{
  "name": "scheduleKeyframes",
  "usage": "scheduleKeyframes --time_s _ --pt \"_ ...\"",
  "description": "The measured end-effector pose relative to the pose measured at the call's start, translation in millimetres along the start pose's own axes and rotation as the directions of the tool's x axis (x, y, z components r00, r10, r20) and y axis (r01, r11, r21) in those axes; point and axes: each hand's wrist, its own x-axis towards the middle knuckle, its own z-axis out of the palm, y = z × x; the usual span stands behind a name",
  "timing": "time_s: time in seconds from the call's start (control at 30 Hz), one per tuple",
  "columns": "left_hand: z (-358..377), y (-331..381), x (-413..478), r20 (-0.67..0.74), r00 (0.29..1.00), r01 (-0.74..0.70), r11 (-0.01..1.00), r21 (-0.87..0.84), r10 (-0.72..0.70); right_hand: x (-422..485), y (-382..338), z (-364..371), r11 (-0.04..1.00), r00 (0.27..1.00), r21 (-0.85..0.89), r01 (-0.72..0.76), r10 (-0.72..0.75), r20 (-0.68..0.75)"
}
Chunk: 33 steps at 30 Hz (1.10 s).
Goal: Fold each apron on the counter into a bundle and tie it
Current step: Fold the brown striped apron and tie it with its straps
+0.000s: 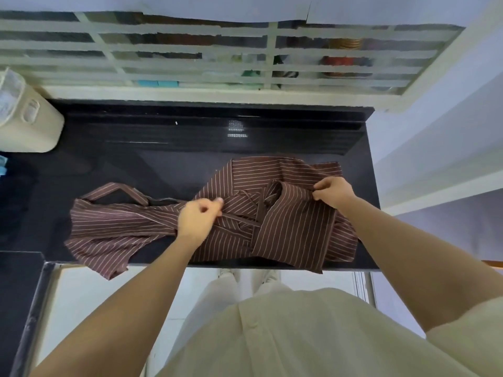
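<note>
A brown apron (294,227) with thin white stripes lies rumpled across the black counter (163,164), partly folded over itself on the right. Its neck loop (114,187) sits at the left, and a corner hangs over the front edge. My left hand (197,220) rests in the middle of the apron with curled fingers pinching the cloth near a narrow strap (239,220). My right hand (333,191) pinches the upper edge of the folded right part.
A cream plastic container (27,118) stands at the counter's back left. A white slatted window (217,58) runs behind the counter. A white wall (435,131) bounds the right side. The counter's front edge is close to my body.
</note>
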Motion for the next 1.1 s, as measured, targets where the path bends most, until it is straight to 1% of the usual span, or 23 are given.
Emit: scheduleKeyframes --time_s 0.03,0.07,0.1,0.13,0.17,0.23,0.3,0.4,0.47,0.53,0.6,0.63,0.7,0.73,0.77,0.8,0.83,0.87,0.9,0.93,0.97,1.03,1.1 --pt "1 -2 -3 0.247 0.966 -0.074 0.997 -0.009 0.074 -1 3 0 0.997 0.999 0.074 -0.025 0.029 -0.043" --pt "5 -6 -5 0.461 0.881 -0.126 0.992 0.015 0.105 -2 7 1 0.986 0.995 0.154 -0.057 0.068 -0.069" --pt "10 -10 -8 0.605 0.791 -0.181 0.980 0.081 0.096 -5 11 1 0.966 0.990 0.237 -0.101 0.120 -0.067" --pt "17 -17 -11 0.671 0.738 -0.245 0.956 0.160 0.077 -7 14 3 0.935 0.984 0.320 -0.150 0.174 -0.046" --pt "24 -20 -15 0.670 0.738 -0.299 0.928 0.222 0.077 -10 20 4 0.898 0.975 0.392 -0.199 0.222 -0.013" --pt "33 -22 -21 0.559 0.817 -0.305 0.929 0.210 0.142 -16 34 8 0.831 0.960 0.487 -0.269 0.272 0.067" --pt "34 -25 -22 0.472 0.862 -0.274 0.953 0.126 0.186 -21 45 12 0.784 0.950 0.538 -0.310 0.277 0.143" --pt "38 -28 -24 0.441 0.875 -0.259 0.963 0.079 0.200 -32 61 12 0.753 0.924 0.541 -0.375 0.260 0.279" --pt "42 -26 -27 0.437 0.879 -0.251 0.964 0.084 0.191 -41 70 11 0.762 0.887 0.493 -0.419 0.228 0.402" --pt "46 -23 -27 0.422 0.888 -0.239 0.968 0.082 0.183 -48 74 17 0.789 0.852 0.434 -0.436 0.206 0.481" --pt "51 -19 -28 0.377 0.913 -0.182 0.982 0.039 0.155 -52 75 27 0.796 0.863 0.441 -0.414 0.188 0.469" --pt "53 -14 -29 0.327 0.936 -0.128 0.992 -0.023 0.128 -53 73 29 0.794 0.882 0.468 -0.388 0.173 0.438" --pt "52 -8 -28 0.140 0.990 0.010 0.980 -0.199 0.019 -54 65 27 0.812 0.922 0.494 -0.311 0.132 0.363" --pt "48 -5 -26 -0.004 0.998 0.059 0.962 -0.266 -0.062 -55 62 22 0.837 0.943 0.478 -0.266 0.123 0.310" --pt "42 -4 -22 -0.176 0.973 0.092 0.951 -0.295 -0.149 -57 59 16 0.866 0.962 0.446 -0.226 0.126 0.244" --pt "35 -4 -18 -0.348 0.905 0.139 0.943 -0.303 -0.245 -57 57 9 0.889 0.976 0.417 -0.191 0.128 0.173" --pt "24 -5 -17 -0.479 0.811 0.199 0.928 -0.315 -0.337 -56 57 4 0.902 0.984 0.396 -0.171 0.135 0.117" --pt "14 -7 -15 -0.557 0.716 0.265 0.902 -0.341 -0.421 -54 58 -1 0.911 0.986 0.378 -0.165 0.147 0.076" --pt "6 -10 -16 -0.590 0.649 0.326 0.876 -0.354 -0.480 -52 60 -3 0.917 0.985 0.360 -0.173 0.165 0.053" --pt "1 -14 -15 -0.598 0.624 0.375 0.864 -0.335 -0.503 -51 61 -4 0.918 0.982 0.347 -0.190 0.185 0.049" --pt "-1 -15 -17 -0.608 0.627 0.413 0.870 -0.269 -0.486 -50 62 -4 0.914 0.977 0.346 -0.214 0.205 0.062" --pt "4 -17 -19 -0.648 0.685 0.428 0.904 -0.014 -0.334 -49 61 -2 0.897 0.967 0.361 -0.256 0.236 0.097" --pt "16 -9 -19 -0.626 0.773 0.295 0.932 0.212 -0.102 -50 61 0 0.883 0.959 0.374 -0.283 0.257 0.119"
